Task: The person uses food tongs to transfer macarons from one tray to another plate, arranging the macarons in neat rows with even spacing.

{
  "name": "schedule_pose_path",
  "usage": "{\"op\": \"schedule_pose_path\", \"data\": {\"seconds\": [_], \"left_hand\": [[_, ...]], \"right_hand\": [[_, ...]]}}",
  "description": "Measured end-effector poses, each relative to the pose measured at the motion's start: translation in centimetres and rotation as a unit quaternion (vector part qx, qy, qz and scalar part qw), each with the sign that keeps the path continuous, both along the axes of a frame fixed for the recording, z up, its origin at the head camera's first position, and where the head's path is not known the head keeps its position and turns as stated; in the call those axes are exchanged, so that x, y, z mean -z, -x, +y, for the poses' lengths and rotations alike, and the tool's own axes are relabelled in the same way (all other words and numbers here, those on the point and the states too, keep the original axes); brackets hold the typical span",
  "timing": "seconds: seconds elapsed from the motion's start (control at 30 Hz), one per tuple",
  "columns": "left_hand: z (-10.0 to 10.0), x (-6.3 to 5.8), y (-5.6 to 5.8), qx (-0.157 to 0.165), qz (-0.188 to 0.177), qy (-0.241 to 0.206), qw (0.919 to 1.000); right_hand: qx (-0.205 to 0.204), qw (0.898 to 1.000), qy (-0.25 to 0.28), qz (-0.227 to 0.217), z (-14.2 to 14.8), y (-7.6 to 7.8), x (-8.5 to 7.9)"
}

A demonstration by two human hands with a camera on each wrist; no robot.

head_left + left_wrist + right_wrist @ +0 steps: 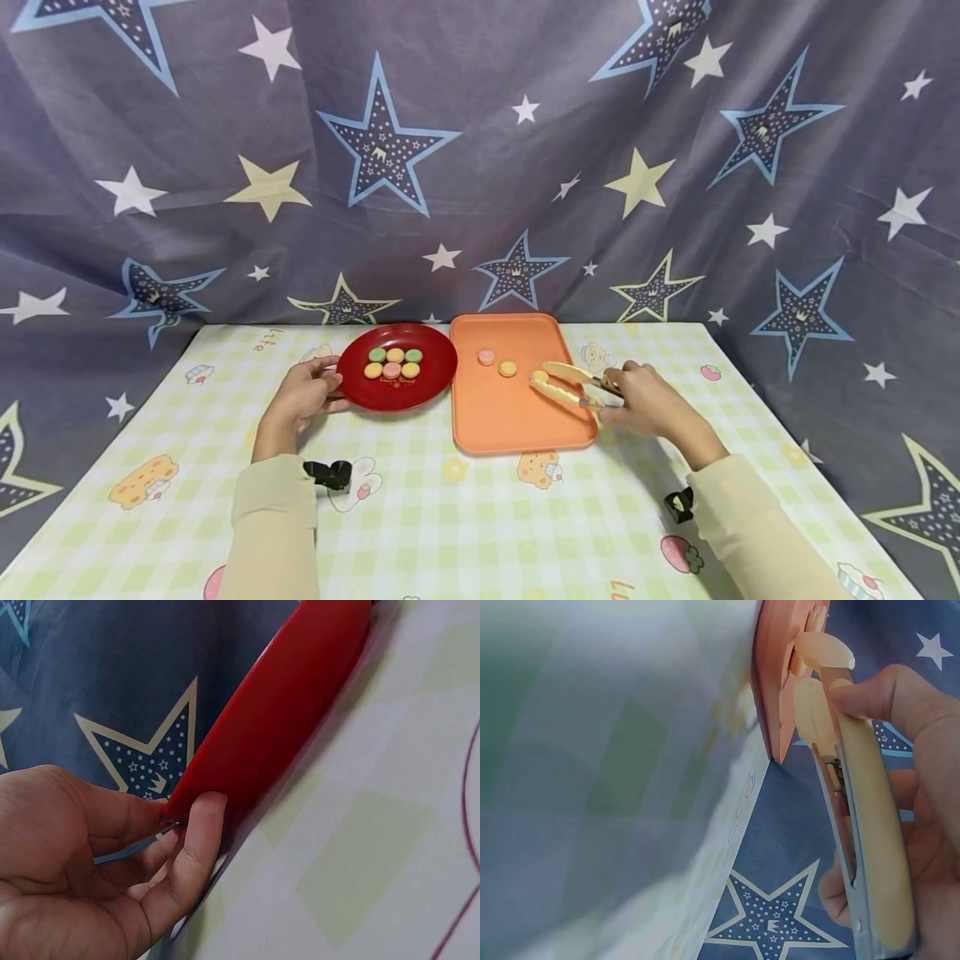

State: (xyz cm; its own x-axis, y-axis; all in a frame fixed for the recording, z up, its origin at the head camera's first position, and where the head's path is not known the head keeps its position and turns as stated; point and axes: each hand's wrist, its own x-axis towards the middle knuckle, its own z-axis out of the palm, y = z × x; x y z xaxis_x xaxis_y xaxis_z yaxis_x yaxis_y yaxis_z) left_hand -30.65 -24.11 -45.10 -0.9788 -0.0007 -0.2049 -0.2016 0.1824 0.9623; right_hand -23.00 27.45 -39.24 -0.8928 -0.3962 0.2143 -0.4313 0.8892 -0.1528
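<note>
From the seat of the person, at 6 o'clock, the table (420, 542) has a curtain (480, 150) behind it, at 12 o'clock. The tray (517, 421) lies at 3 o'clock of the plate (397, 333), just beside it; whether they touch, I cannot tell. On the plate are six macarons (392, 370), in two rows of three. On the tray, three others (507, 368) form a line toward 4 o'clock. The tongs (570, 373) cross the tray's 3 o'clock edge, their tips around the last macaron. The left hand (302, 392) is at the plate's 9 o'clock rim, the right hand (643, 402) at the tongs' 4 o'clock end.
</note>
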Motion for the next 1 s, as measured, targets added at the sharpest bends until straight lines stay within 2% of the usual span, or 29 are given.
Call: {"op": "schedule_pose_path", "data": {"seconds": [0.43,0.67,1.0], "left_hand": [[0.2,-0.2,-0.3,0.004,0.006,0.001,1.0000],[0.1,0.0,0.0,0.004,0.007,0.003,1.0000],[0.1,-0.1,-0.1,0.008,0.006,-0.001,0.9999]], "right_hand": [[-0.044,0.999,0.026,-0.019,0.4,0.5,-0.3],[-0.030,0.999,0.016,-0.022,0.6,0.4,-0.4],[-0.029,0.999,0.012,0.013,-0.4,0.5,-0.6]]}}
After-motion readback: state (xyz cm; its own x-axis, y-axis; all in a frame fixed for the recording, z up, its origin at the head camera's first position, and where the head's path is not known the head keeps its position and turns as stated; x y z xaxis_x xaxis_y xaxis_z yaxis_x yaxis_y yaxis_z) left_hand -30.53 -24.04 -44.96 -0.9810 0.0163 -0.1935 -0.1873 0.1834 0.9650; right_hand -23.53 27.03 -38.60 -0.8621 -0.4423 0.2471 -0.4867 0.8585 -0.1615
